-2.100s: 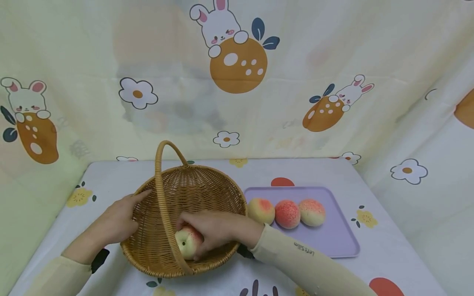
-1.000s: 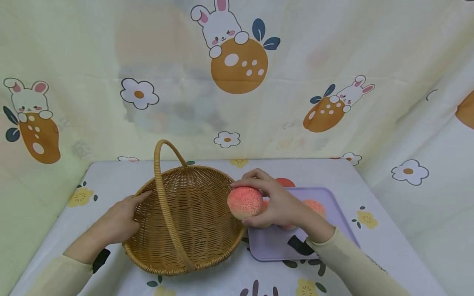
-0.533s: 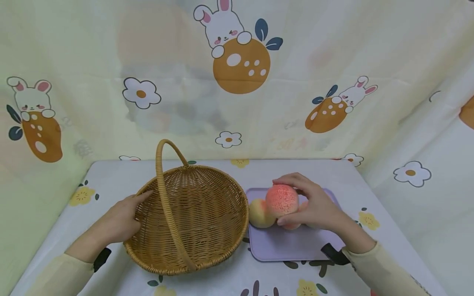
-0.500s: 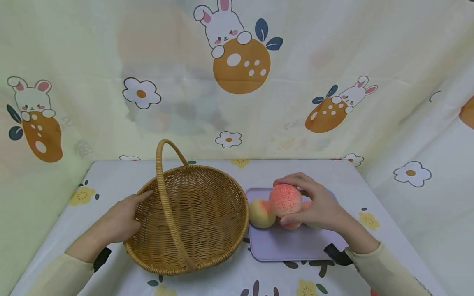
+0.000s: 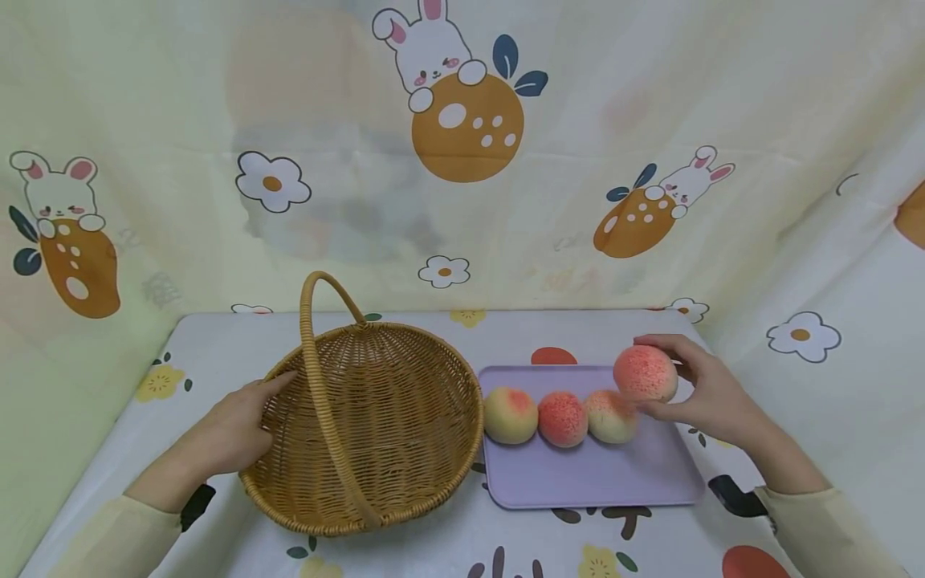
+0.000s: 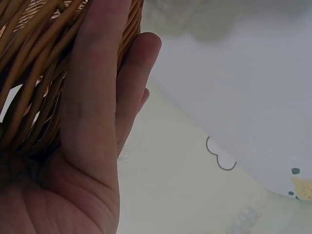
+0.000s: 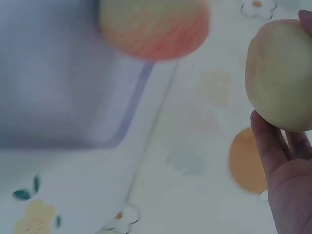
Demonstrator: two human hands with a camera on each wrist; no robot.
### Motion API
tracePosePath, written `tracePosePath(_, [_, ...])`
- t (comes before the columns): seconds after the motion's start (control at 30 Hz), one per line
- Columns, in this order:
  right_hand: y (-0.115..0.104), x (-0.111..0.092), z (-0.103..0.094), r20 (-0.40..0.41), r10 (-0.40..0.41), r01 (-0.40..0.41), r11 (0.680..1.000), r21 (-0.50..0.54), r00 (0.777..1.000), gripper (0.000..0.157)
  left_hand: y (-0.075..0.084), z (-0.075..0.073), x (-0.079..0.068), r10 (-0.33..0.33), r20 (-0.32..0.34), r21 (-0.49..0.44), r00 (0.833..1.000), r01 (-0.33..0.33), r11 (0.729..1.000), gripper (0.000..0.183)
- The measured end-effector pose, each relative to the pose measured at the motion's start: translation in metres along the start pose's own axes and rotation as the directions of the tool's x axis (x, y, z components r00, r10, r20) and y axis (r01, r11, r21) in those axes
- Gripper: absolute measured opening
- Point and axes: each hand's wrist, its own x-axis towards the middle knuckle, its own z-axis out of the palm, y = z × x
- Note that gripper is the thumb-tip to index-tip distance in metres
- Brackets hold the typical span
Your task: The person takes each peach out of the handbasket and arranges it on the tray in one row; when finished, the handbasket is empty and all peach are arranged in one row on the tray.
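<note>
A wicker basket [image 5: 390, 401] with an arched handle stands left of centre, and no fruit shows in it. My left hand [image 5: 227, 429] grips its left rim; in the left wrist view that hand's fingers [image 6: 90, 92] lie against the woven wall. My right hand [image 5: 711, 393] holds a red-topped peach [image 5: 645, 374] between thumb and fingers, above the tray's right side. On the lilac tray [image 5: 578, 482] sit a yellowish peach [image 5: 511, 417], a red peach [image 5: 563, 420] and a pale peach with a red top [image 5: 611, 417], in a row. The right wrist view shows the held peach's pale underside [image 7: 280, 78].
A white table [image 5: 426, 554] with printed flowers bears everything. Behind it hangs a curtain [image 5: 347, 201] with rabbit prints. The basket's right rim meets the tray's left edge, close to the yellowish peach.
My right hand has lifted a peach out of the basket and carried it rightward across the tray, past the row. My left hand and the basket have stayed in place.
</note>
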Motion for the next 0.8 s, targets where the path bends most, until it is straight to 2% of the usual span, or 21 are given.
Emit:
tracePosePath(0.27, [0.038,-0.014,-0.01,0.093,0.058,-0.051,0.996,-0.071,0.994,0.077,-0.002,0.0,0.0,0.012,-0.001,-0.008,1.0,-0.013,1.0,0.083])
tracePosePath(0.5, [0.063,-0.021,-0.008,0.211,0.174,-0.167,0.985,-0.053,0.962,0.074,-0.004,-0.001,0.001,0.016,0.006,-0.024,1.0,-0.016,1.0,0.083])
tracePosePath(0.8, [0.08,-0.028,-0.003,0.269,0.186,-0.156,0.979,-0.129,0.945,0.079,-0.005,0.0,0.0,0.019,-0.004,-0.012,1.0,-0.019,1.0,0.083])
